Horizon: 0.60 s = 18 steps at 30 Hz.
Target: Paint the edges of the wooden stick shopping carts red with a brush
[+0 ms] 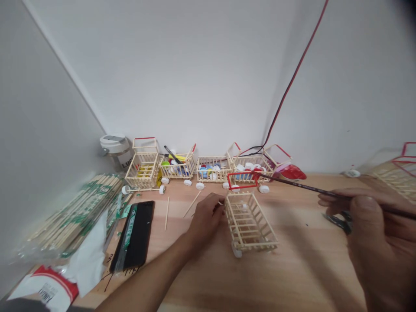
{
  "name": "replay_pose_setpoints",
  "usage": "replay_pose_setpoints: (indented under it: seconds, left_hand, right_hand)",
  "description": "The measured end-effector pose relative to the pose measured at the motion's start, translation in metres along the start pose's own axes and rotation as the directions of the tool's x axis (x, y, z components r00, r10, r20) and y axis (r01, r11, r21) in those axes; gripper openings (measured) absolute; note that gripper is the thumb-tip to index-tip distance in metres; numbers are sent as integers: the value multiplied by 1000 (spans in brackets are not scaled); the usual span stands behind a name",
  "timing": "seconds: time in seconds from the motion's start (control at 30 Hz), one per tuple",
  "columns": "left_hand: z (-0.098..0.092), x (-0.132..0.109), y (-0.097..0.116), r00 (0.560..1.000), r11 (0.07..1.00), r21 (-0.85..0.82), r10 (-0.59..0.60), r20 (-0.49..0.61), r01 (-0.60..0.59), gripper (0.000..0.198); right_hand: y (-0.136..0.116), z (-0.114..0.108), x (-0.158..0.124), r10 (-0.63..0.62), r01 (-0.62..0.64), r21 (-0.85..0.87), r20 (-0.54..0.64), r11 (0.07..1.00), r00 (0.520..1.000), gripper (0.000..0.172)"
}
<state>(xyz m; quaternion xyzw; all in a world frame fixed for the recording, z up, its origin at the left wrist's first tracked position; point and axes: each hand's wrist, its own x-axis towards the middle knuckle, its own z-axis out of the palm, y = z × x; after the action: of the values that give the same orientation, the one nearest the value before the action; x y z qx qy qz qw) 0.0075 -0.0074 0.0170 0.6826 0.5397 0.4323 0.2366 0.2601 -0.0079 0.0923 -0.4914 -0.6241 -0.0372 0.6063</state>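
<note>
A miniature shopping cart (pixel 247 225) built of thin wooden sticks stands on white wheels in the middle of the table. My left hand (pixel 208 214) is closed at its far left corner, fingertips partly hidden, gripping it there. In my right hand (pixel 373 216) is a thin dark paintbrush (pixel 305 186), pinched between thumb and fingers. The brush tip meets the right end of the cart's handle (pixel 242 174), whose bars are red.
Several similar carts (pixel 214 173) line the wall, some filled with bottle caps. Wrapped sticks (pixel 78 212), a black phone (pixel 134 236) and a torn packet (pixel 48 286) lie left. Pliers (pixel 339 221) are partly behind my right hand. A cable (pixel 292 82) hangs at the wall.
</note>
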Motion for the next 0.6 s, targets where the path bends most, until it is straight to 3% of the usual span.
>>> replay_pose_setpoints:
  seconds: [0.13,0.4,0.6]
  left_hand:
    - [0,1,1,1000,1000,6,-23,14,23,23]
    - [0,1,2,1000,1000,10,-7,3,7,21]
    - [-1,1,2,1000,1000,19,-4,-8,5,24]
  right_hand:
    - [-1,-4,-4,89,-88,16,-33,996,996,20]
    - [-11,8,-2,-60,59,152,4,987,998,14]
    - [3,-2,-3,5,-3,92,-27,996,1000,15]
